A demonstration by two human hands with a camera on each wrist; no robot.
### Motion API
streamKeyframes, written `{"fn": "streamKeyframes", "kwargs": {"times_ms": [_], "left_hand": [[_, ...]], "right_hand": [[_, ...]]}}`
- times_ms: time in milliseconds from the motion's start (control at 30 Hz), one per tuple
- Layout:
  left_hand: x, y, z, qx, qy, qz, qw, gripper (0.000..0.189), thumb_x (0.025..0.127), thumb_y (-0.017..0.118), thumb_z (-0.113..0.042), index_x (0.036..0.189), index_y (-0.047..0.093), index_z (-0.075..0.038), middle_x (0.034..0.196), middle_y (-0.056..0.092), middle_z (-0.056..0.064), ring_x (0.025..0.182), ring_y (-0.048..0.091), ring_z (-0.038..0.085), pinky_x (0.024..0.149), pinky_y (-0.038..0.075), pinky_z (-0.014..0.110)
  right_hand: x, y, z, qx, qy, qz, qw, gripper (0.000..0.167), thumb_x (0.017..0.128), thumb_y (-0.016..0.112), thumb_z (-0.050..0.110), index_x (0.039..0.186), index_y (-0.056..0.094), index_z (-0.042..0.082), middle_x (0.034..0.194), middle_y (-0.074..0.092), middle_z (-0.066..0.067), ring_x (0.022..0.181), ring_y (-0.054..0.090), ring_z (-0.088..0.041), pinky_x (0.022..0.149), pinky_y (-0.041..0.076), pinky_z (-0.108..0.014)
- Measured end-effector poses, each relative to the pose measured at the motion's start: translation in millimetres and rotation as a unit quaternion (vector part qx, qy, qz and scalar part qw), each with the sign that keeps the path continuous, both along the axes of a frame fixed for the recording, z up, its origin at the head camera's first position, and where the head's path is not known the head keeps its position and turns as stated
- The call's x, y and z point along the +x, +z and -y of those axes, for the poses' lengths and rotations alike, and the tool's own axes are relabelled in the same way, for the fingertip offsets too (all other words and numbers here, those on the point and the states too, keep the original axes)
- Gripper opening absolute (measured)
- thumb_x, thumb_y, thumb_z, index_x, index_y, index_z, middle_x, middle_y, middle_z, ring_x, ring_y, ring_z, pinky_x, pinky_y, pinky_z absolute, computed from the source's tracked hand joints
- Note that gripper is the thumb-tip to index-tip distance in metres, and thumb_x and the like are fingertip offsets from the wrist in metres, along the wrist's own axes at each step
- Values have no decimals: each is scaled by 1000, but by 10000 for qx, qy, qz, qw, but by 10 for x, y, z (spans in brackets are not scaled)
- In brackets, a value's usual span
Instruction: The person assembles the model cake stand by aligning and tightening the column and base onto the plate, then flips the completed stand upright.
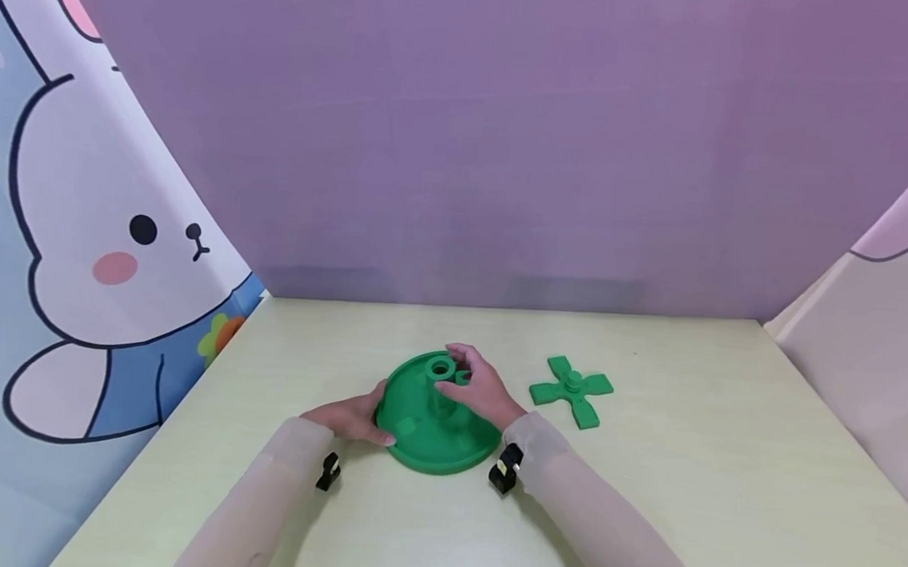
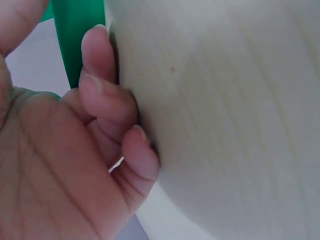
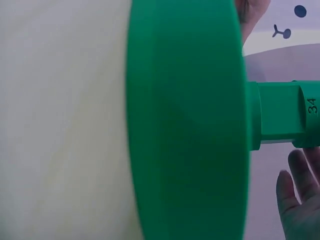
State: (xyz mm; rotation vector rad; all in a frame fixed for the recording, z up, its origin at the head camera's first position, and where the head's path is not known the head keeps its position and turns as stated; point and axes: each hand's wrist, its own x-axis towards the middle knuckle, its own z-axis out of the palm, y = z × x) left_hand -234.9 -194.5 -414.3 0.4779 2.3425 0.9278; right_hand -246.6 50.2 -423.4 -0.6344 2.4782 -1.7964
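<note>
A round green plastic base (image 1: 418, 449) lies on the table, a hollow post (image 1: 440, 371) standing up from its middle. My left hand (image 1: 355, 415) grips the base's left rim; in the left wrist view its fingers (image 2: 107, 100) curl low against the table beside the green edge. Around the top of the post, my right hand (image 1: 484, 389) curls with thumb in front and fingers behind. A short green side piece (image 1: 462, 376) shows between that thumb and fingers. The right wrist view shows the post (image 3: 280, 112) side-on, marked "34", with fingertips close below it.
A flat green four-armed cross piece (image 1: 573, 388) with a round knob at its centre lies right of the base. The pale wooden table (image 1: 687, 492) meets a purple backdrop (image 1: 504, 152) behind. A cartoon rabbit cloth (image 1: 88, 221) hangs on the left.
</note>
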Motion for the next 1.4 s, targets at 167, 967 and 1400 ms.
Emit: {"fn": "streamKeyframes", "kwargs": {"times_ms": [167, 967, 1400], "left_hand": [[-5, 16, 0, -31, 38, -10, 10000, 110, 84, 76, -24, 148, -8, 7, 151, 16, 31, 138, 19, 44, 110, 21, 56], [-5, -9, -9, 189, -7, 67, 9998, 109, 84, 76, -23, 148, -8, 7, 151, 15, 31, 138, 18, 44, 110, 20, 56], [-9, -7, -10, 344, -131, 50, 9993, 106, 85, 75, -22, 148, -6, 7, 150, 14, 31, 138, 18, 44, 110, 20, 56]], "right_hand": [[-11, -6, -29, 189, 109, -110, 9997, 53, 90, 68, 17, 138, 50, 4, 121, 60, -12, 108, 55, -26, 91, 47, -42], [21, 1, 22, 337, 1, -323, 9989, 42, 97, 57, 17, 137, 50, 2, 110, 61, -9, 96, 58, -23, 82, 48, -36], [9, -9, 26, 176, -268, -131, 9994, 38, 92, 66, 24, 122, 55, 3, 106, 60, -7, 91, 57, -20, 78, 49, -33]]}}
